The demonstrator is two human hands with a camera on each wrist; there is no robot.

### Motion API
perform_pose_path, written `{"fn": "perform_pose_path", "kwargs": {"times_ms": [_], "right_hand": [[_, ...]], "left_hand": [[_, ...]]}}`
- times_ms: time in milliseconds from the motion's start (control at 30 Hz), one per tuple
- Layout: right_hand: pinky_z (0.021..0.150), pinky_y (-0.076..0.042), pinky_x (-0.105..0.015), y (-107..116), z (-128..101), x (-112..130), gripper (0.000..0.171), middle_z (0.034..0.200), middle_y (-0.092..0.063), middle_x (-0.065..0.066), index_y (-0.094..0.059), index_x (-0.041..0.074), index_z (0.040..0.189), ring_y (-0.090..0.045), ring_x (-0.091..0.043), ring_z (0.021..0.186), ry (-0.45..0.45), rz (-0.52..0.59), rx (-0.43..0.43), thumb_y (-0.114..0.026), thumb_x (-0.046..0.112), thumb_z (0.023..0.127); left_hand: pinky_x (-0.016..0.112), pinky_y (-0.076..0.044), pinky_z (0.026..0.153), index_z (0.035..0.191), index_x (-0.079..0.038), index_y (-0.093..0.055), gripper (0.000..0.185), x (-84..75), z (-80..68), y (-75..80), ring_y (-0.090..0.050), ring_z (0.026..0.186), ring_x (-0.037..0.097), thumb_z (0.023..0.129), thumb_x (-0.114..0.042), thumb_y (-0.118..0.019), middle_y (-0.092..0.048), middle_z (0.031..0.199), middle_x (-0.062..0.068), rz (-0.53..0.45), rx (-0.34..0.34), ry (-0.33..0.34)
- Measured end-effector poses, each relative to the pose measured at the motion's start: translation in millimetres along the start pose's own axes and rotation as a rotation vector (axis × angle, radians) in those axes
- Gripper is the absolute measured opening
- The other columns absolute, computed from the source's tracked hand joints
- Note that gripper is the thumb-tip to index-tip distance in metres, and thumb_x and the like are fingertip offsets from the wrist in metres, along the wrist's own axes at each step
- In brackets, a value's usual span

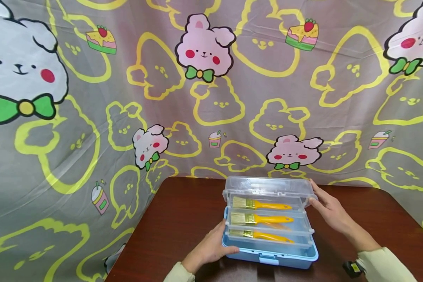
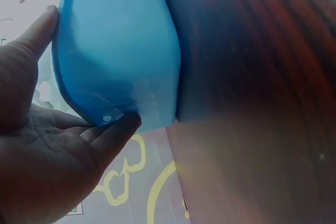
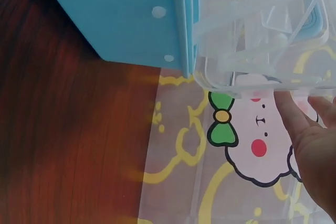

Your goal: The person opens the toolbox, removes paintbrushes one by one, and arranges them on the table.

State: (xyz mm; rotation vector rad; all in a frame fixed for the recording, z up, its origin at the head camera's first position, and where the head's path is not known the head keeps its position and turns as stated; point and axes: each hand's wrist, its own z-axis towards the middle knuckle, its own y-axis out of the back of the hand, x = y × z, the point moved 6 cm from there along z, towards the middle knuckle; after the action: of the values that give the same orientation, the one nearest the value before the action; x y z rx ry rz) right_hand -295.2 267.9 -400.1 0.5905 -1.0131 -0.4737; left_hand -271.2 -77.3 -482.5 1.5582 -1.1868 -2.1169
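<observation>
A light-blue storage box stands on a dark wooden table, its clear tiered trays fanned open. Each of the three trays holds a yellow-handled brush: top, middle, bottom. My left hand rests against the box's left front corner, thumb on the rim. In the left wrist view its thumb and a finger lie straight on the blue wall. My right hand holds the right end of the clear lid between thumb and fingers. In the right wrist view those fingers touch the clear plastic.
A grey cloth printed with cartoon bunnies hangs behind the table and drapes down its left side. The table's left edge runs diagonally near the box. A small black device sits at my right wrist.
</observation>
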Motion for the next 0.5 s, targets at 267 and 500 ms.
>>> {"fn": "perform_pose_path", "kwargs": {"times_ms": [267,500], "right_hand": [[0.091,-0.030,-0.068,1,11,-5,0.062,0.150,-0.021,-0.027,-0.012,0.016,0.153,-0.027,-0.053,0.128,-0.080,0.083,0.005,-0.045,0.024,0.101],[0.090,-0.030,-0.070,-1,15,-15,0.059,0.149,-0.023,-0.029,-0.012,0.018,0.153,-0.038,-0.055,0.120,-0.105,0.084,0.003,-0.040,0.028,0.103]], "left_hand": [[0.048,-0.039,0.098,0.151,-0.024,-0.019,0.098,2.5,1.5,-0.8,-0.042,0.124,0.021,0.076,-0.051,-0.075,-0.033,0.149,0.006,-0.035,0.037,0.039],[0.048,-0.038,0.098,0.152,-0.023,-0.016,0.101,4.1,0.6,-1.2,-0.041,0.125,0.021,0.076,-0.053,-0.074,-0.031,0.150,0.006,-0.035,0.042,0.044]]}}
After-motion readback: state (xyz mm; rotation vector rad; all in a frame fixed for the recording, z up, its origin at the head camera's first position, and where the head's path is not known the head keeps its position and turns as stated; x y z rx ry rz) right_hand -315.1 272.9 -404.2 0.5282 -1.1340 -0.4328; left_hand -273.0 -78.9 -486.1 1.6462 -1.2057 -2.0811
